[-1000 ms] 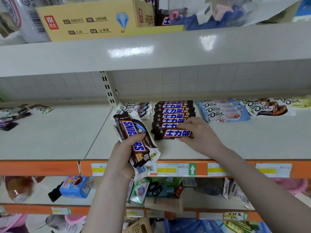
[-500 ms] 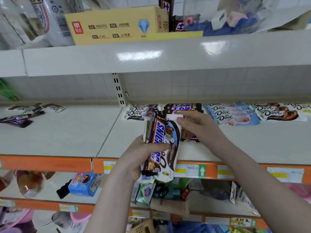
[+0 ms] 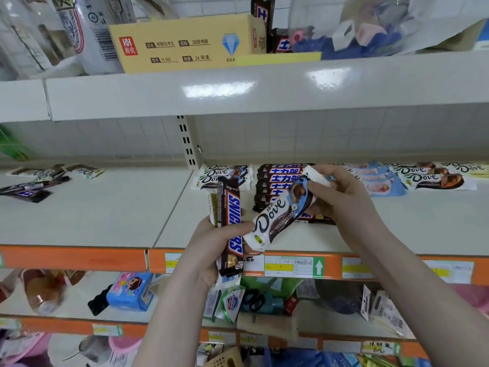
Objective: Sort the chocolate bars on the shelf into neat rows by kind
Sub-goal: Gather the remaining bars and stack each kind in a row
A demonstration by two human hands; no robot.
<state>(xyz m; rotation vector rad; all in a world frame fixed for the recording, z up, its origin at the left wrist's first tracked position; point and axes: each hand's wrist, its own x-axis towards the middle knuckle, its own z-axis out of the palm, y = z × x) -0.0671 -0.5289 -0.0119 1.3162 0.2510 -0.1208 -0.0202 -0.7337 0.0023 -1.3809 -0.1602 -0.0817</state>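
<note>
Pulled out of the bundle since half a second ago, a white Dove bar (image 3: 275,217) now slants across the frame's centre, its upper end pinched by the right hand (image 3: 344,200). Just left, the left hand (image 3: 209,247) grips a Snickers bar (image 3: 230,229) and another wrapper upright. Behind them lies a dark bar row (image 3: 275,178) on the shelf (image 3: 105,215), with Dove rows (image 3: 423,176) toward the right.

Right hand (image 3: 344,197) has pulled the Dove bar (image 3: 275,215) from the left hand's (image 3: 209,250) bundle
</note>
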